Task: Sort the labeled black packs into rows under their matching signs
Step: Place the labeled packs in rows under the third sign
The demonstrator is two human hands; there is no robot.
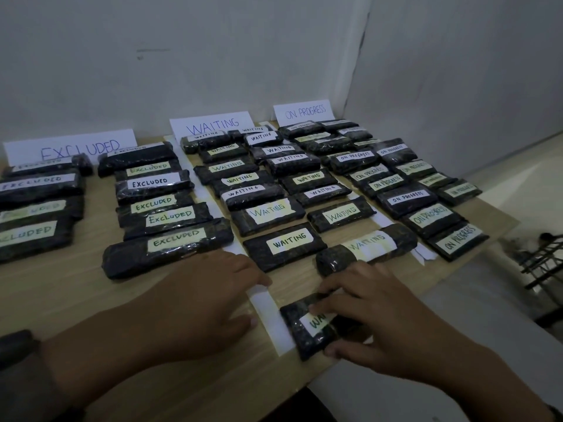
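Black wrapped packs with paper labels lie in rows on a wooden table (61, 293). Three signs stand at the back: EXCLUDED (73, 146), WAITING (213, 124) and ON PROGRESS (303, 111). My right hand (374, 312) grips a WAITING pack (307, 327) at the table's front edge, fingers over its top and thumb under its near side. That pack lies below the last WAITING pack (365, 251) of the right-hand row. My left hand (207, 296) rests flat on the table, its fingertips at a white paper strip (271, 312).
White paper strips separate the groups of packs. The table's right edge (457, 263) runs diagonally, with floor and a dark metal rack (545, 257) beyond it. A white wall stands right behind the signs.
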